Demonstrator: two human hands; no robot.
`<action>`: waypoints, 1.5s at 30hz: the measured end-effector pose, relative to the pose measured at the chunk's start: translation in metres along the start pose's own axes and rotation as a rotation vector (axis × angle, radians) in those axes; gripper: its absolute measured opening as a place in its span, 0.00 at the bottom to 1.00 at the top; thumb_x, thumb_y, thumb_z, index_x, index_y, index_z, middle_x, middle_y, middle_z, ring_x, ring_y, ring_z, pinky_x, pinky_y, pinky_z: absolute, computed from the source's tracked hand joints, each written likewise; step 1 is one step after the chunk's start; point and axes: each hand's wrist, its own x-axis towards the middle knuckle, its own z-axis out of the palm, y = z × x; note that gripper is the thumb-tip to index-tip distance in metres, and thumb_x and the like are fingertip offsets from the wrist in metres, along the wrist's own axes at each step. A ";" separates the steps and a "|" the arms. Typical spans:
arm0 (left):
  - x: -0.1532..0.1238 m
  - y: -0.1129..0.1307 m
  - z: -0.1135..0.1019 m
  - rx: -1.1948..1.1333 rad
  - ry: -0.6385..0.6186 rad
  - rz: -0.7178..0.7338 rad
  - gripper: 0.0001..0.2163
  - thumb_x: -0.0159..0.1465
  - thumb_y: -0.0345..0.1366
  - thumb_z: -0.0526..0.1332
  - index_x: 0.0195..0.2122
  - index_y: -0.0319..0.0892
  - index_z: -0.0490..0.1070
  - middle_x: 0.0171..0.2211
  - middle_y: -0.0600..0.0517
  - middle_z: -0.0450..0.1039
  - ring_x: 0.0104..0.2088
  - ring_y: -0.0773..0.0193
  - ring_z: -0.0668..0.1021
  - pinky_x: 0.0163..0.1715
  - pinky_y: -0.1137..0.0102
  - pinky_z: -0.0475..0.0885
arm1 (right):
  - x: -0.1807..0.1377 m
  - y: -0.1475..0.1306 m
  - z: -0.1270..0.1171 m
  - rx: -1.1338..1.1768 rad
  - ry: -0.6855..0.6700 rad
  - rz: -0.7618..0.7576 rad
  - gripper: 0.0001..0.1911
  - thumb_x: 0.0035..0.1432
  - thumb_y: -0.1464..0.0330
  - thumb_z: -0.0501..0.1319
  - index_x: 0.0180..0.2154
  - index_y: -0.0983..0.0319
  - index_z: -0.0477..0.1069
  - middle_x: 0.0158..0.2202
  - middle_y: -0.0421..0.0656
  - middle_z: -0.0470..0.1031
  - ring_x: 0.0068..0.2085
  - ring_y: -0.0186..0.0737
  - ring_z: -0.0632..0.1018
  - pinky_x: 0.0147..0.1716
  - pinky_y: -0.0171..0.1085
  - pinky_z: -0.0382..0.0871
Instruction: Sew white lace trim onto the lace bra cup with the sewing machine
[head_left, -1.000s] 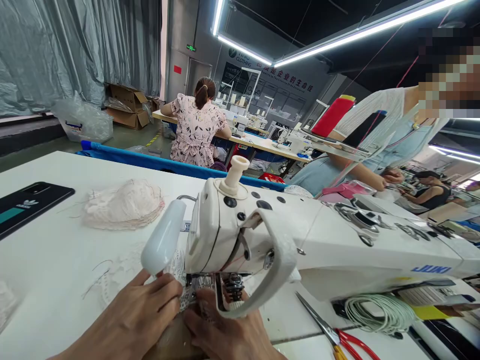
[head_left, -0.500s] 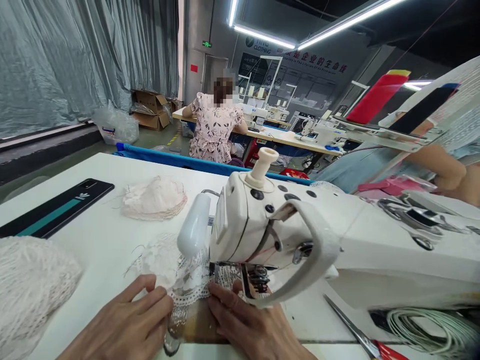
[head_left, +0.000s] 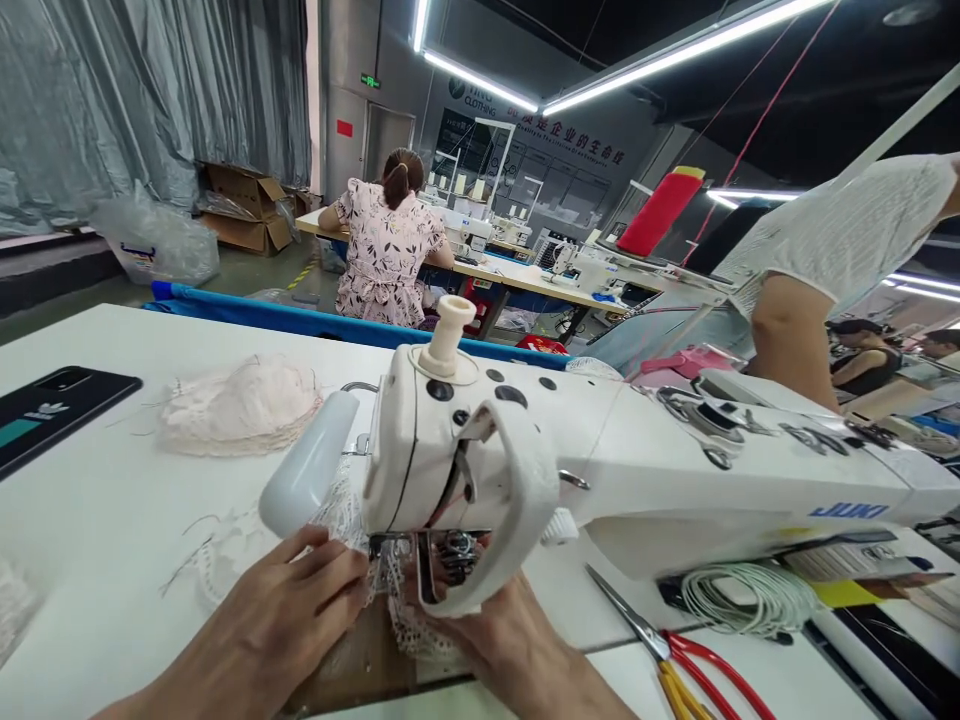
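Note:
White scalloped lace fabric (head_left: 424, 635) lies bunched under the needle area of a white sewing machine (head_left: 480, 450). My left hand (head_left: 289, 610) is left of the presser foot, its curled fingers closed on the lace's edge. On the other side, my right hand (head_left: 510, 630) reaches in behind the machine's curved white guard (head_left: 529, 500) and grips the lace; its fingertips are mostly hidden. More lace shows behind the pale lamp-like cylinder (head_left: 311, 465) and trails left onto the table. Thread ends stick out from it.
Red- and yellow-handled scissors (head_left: 667, 650) and a coiled pale green cord (head_left: 750, 598) lie right of my hands. Left are a stack of pale lace pieces (head_left: 244, 400) and a black phone-like box (head_left: 56, 410). Co-workers sit ahead (head_left: 390, 245) and to the right (head_left: 795, 320).
My view has swung right. My left hand has come closer to the needle. The lace by my right hand is now bunched and pulled toward me, where before it lay flatter.

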 end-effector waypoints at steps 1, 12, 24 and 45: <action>0.001 0.000 -0.001 -0.004 0.015 0.006 0.12 0.66 0.24 0.53 0.28 0.45 0.68 0.31 0.59 0.74 0.30 0.68 0.72 0.47 0.69 0.62 | 0.000 0.002 0.001 -0.013 -0.022 0.002 0.12 0.67 0.69 0.54 0.33 0.61 0.73 0.28 0.40 0.74 0.32 0.36 0.74 0.33 0.35 0.65; -0.004 -0.009 0.008 0.057 0.045 0.087 0.08 0.65 0.30 0.55 0.31 0.49 0.70 0.24 0.61 0.69 0.27 0.66 0.70 0.42 0.68 0.63 | 0.000 -0.005 0.013 -0.273 0.046 -0.013 0.07 0.59 0.62 0.64 0.38 0.58 0.74 0.33 0.41 0.75 0.37 0.42 0.74 0.37 0.41 0.65; 0.001 -0.006 0.013 -0.070 0.074 -0.068 0.08 0.64 0.28 0.57 0.29 0.47 0.68 0.27 0.63 0.73 0.29 0.70 0.74 0.39 0.69 0.60 | -0.010 -0.004 0.018 -0.100 -0.087 0.013 0.10 0.65 0.64 0.58 0.44 0.60 0.72 0.35 0.44 0.78 0.37 0.41 0.78 0.38 0.39 0.72; -0.009 -0.010 0.010 -0.007 -0.068 -0.004 0.03 0.64 0.35 0.62 0.35 0.45 0.69 0.35 0.61 0.74 0.33 0.70 0.75 0.43 0.69 0.60 | 0.003 -0.017 0.017 -0.054 -0.092 0.110 0.12 0.66 0.65 0.54 0.47 0.62 0.70 0.41 0.46 0.78 0.38 0.44 0.79 0.36 0.39 0.75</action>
